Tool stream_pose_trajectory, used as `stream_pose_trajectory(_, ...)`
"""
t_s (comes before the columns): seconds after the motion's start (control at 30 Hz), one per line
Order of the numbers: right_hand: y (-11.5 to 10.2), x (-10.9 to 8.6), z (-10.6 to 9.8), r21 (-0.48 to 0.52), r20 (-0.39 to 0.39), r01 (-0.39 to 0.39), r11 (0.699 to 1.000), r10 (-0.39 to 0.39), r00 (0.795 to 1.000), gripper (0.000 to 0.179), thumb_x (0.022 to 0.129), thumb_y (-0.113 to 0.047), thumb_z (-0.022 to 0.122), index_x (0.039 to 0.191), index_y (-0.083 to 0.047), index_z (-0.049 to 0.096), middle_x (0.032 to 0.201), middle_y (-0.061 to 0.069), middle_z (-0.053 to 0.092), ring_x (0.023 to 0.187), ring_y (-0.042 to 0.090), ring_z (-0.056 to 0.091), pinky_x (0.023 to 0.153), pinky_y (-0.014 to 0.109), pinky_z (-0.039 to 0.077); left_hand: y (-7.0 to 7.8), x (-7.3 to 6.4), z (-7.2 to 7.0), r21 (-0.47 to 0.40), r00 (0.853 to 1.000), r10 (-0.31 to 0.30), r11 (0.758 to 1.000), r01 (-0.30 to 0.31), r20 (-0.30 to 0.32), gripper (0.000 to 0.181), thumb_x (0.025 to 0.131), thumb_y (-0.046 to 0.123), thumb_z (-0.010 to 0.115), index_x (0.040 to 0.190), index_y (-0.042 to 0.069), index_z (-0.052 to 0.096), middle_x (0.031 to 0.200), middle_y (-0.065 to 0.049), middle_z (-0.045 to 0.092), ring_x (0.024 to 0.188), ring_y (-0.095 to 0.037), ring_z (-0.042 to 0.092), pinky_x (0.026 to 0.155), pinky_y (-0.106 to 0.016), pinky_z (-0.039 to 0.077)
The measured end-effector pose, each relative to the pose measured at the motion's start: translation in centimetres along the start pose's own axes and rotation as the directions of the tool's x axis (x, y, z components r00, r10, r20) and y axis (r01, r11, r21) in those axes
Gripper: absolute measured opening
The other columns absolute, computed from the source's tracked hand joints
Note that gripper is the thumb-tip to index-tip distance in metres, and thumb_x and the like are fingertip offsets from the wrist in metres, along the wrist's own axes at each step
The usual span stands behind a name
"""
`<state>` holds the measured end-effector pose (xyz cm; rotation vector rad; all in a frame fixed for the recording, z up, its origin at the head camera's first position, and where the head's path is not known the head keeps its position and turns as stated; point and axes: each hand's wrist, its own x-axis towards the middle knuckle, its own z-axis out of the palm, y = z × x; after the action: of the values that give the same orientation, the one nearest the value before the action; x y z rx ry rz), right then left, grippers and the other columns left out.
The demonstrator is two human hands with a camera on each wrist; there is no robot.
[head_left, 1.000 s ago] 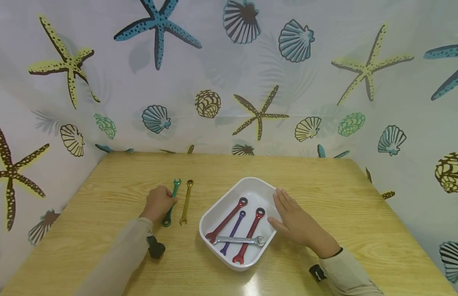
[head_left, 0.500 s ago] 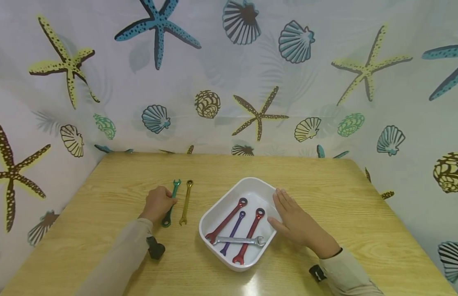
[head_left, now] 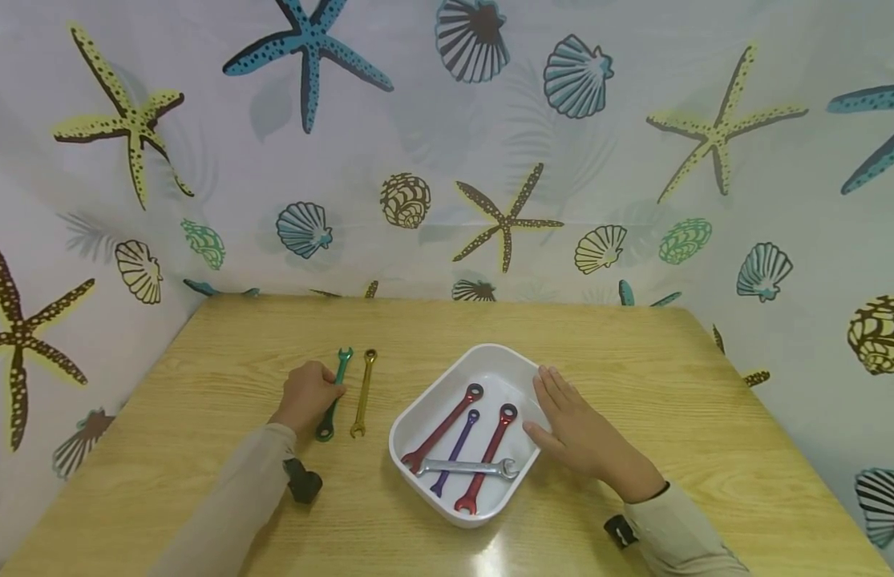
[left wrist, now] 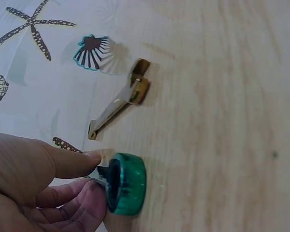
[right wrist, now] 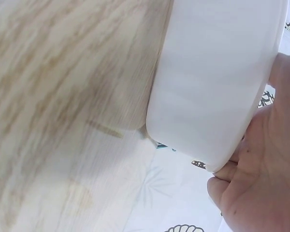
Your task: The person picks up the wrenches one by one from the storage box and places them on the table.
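My left hand (head_left: 308, 398) pinches a green combination wrench (head_left: 343, 363) between thumb and fingers, on the left of the table. Close up in the left wrist view, the wrench's green ring end (left wrist: 135, 184) pokes out past the fingertips. Just right of it lies a gold wrench (head_left: 365, 393), untouched. My right hand (head_left: 580, 433) rests with straight fingers on the right rim of a white plastic basin (head_left: 470, 522). Inside are two red wrenches (head_left: 447, 425), a small purple wrench (head_left: 461, 441) and a silver wrench (head_left: 468, 467) lying across the others.
The wooden table (head_left: 620, 344) ends at a pale curtain (head_left: 418, 264) printed with starfish and shells, which also rises at both sides. Dark straps with small black blocks (head_left: 302, 482) sit at both wrists.
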<state>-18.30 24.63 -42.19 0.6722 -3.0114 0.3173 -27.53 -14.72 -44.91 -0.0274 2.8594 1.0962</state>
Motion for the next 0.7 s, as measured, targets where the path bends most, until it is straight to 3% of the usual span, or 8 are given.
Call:
stream_pose_trajectory(0.13,-0.1,0.0,0.0,-0.002,-0.003,0.002,1.000,-0.002,1.000,0.071,0.099,-0.040,0.044,0.146,0.010,0.025,0.154,0.026,0.018,0.144,0.040,0.014,0.114,0.049,0.018,-0.1,0.0,-0.5,0.005,1.000,0.017,1.000,-0.017,0.021,0.033,0.088,0.018,0.068,0.106,-0.009,0.061,0.100,-0.021,0.065,0.084,-0.028,0.063,0.069,-0.037,0.052)
stream_pose_trajectory(0.27,-0.1,0.0,-0.1,-0.002,-0.002,0.005,1.000,-0.005,1.000,0.071,0.100,-0.039,0.045,0.145,0.011,0.024,0.154,0.026,0.018,0.144,0.040,0.014,0.114,0.049,0.018,0.9,-0.3,-1.3,-0.006,0.996,0.086,0.996,-0.086,0.006,0.037,0.090,0.020,0.066,0.112,-0.009,0.059,0.105,-0.023,0.065,0.092,-0.033,0.063,0.075,-0.043,0.052)
stream_pose_trajectory(0.47,-0.2,0.0,-0.2,0.001,0.002,0.000,1.000,0.000,1.000,0.071,0.099,-0.039,0.045,0.145,0.010,0.025,0.154,0.026,0.018,0.144,0.040,0.014,0.114,0.049,0.018,4.4,-1.4,-2.3,-0.056,0.977,0.215,0.975,-0.214,0.009,0.035,0.092,0.023,0.064,0.116,-0.003,0.062,0.106,-0.018,0.065,0.098,-0.032,0.061,0.082,-0.046,0.051)
stream_pose_trajectory(0.7,-0.3,0.0,-0.2,0.008,0.001,0.001,1.000,-0.001,1.000,0.070,0.099,-0.038,0.045,0.145,0.011,0.024,0.154,0.026,0.018,0.144,0.040,0.014,0.115,0.050,0.018,9.0,-3.4,-1.6,-0.167,0.951,0.299,0.944,-0.283,0.078,0.032,0.090,0.023,0.067,0.116,0.005,0.064,0.102,-0.008,0.066,0.096,-0.024,0.062,0.080,-0.038,0.052)
